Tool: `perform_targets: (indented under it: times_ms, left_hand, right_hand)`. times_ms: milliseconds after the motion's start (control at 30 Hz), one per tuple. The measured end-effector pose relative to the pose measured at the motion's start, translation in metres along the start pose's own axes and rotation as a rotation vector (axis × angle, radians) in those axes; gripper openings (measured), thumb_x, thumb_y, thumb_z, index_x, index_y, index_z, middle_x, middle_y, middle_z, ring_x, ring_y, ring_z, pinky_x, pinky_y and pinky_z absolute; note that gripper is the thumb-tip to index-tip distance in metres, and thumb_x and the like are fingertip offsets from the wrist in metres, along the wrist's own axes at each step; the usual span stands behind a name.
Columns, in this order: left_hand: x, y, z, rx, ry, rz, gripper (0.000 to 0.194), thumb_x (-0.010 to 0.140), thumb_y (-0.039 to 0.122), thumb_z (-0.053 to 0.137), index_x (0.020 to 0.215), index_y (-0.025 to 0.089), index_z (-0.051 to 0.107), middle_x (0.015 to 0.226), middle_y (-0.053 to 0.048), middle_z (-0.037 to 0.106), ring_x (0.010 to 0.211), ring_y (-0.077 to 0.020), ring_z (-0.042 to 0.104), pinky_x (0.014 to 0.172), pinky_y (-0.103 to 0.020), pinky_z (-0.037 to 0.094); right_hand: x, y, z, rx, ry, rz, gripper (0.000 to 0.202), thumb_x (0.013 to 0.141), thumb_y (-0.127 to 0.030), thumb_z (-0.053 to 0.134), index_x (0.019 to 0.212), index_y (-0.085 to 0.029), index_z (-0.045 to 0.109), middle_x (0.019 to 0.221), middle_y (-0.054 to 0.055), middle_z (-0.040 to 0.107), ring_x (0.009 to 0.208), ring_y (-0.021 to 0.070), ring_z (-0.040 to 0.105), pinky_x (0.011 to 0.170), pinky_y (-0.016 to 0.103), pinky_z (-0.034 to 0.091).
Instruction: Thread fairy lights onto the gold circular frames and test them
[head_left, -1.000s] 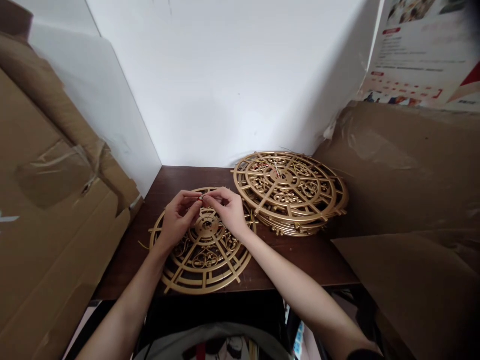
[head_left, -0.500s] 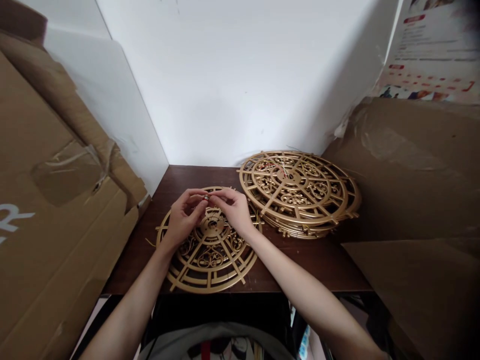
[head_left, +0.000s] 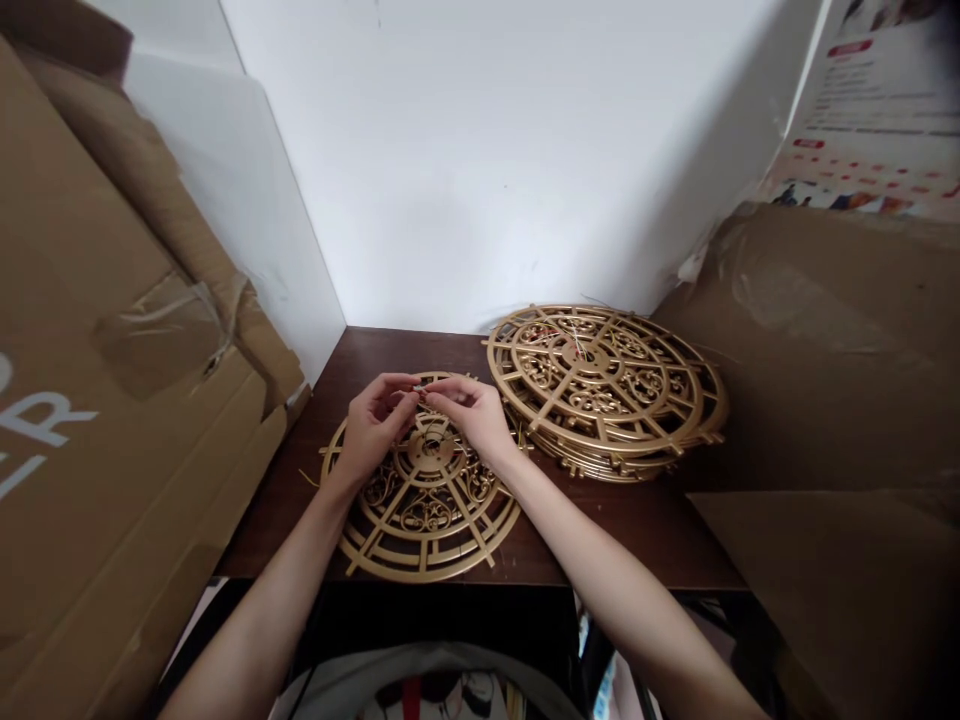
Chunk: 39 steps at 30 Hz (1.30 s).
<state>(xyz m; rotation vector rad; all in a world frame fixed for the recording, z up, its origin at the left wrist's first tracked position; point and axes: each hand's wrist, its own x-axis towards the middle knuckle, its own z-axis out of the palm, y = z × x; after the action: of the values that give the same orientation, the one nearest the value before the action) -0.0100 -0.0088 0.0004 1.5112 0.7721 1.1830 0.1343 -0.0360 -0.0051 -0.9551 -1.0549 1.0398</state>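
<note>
A round gold openwork frame (head_left: 426, 572) lies flat on the dark brown table (head_left: 637, 540) near its front edge. Over the frame's far half, my left hand (head_left: 375, 425) and my right hand (head_left: 476, 415) meet at the fingertips. Both are closed in a pinch around one tiny object (head_left: 419, 390), too small to name. Thin wires cross the frame's centre below the fingers. My palms and fingers hide part of the frame's upper side.
A stack of similar gold frames (head_left: 604, 385) stands at the back right of the table. Cardboard (head_left: 112, 400) rises on the left, and more cardboard (head_left: 840, 350) on the right. Behind is a white wall (head_left: 465, 160).
The whole view has shifted slightly, with the scene a little further right. My hands keep their pinch, with the tiny object turned slightly between the fingertips.
</note>
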Motion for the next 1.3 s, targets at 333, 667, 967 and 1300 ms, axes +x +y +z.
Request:
perform_targets:
  times_ms: [333, 667, 967, 1300]
  left_hand:
    - [-0.0014, 0.0017, -0.0002, 0.006, -0.072, -0.035, 0.025, 0.076, 0.033, 0.070, 0.094, 0.017, 0.063, 0.057, 0.004, 0.055, 0.042, -0.0062, 0.044, 0.038, -0.018, 0.032]
    - [-0.0016, 0.0001, -0.0008, -0.003, -0.032, -0.031, 0.025, 0.075, 0.033, 0.072, 0.093, 0.017, 0.062, 0.057, 0.005, 0.053, 0.042, -0.0055, 0.043, 0.038, -0.018, 0.032]
    - [-0.0012, 0.0007, -0.0001, -0.010, -0.063, -0.046, 0.024, 0.076, 0.029, 0.072, 0.095, 0.017, 0.063, 0.058, 0.005, 0.053, 0.042, -0.0047, 0.045, 0.037, -0.015, 0.032]
    - [-0.0014, 0.0018, 0.0004, -0.015, -0.054, 0.028, 0.027, 0.076, 0.026, 0.072, 0.100, 0.018, 0.064, 0.078, 0.001, 0.059, 0.048, -0.0049, 0.049, 0.038, -0.015, 0.035]
  right_hand:
    - [0.0004, -0.0007, -0.0013, 0.072, 0.006, 0.038, 0.026, 0.059, -0.037, 0.082, 0.073, -0.017, 0.071, 0.068, 0.000, 0.070, 0.062, 0.0126, 0.062, 0.066, 0.028, 0.051]
    - [-0.0006, 0.0009, 0.0006, 0.011, 0.013, 0.034, 0.026, 0.059, -0.038, 0.081, 0.072, -0.017, 0.072, 0.066, 0.001, 0.071, 0.061, 0.0143, 0.062, 0.064, 0.029, 0.051]
    - [0.0001, 0.0028, 0.0010, 0.086, 0.028, 0.037, 0.024, 0.064, -0.037, 0.078, 0.074, -0.016, 0.072, 0.069, 0.001, 0.071, 0.066, 0.0139, 0.063, 0.068, 0.027, 0.051]
    - [-0.0021, 0.0000, 0.0014, 0.126, -0.009, 0.117, 0.022, 0.063, -0.033, 0.078, 0.071, -0.015, 0.069, 0.060, -0.003, 0.064, 0.058, 0.0100, 0.056, 0.062, 0.025, 0.045]
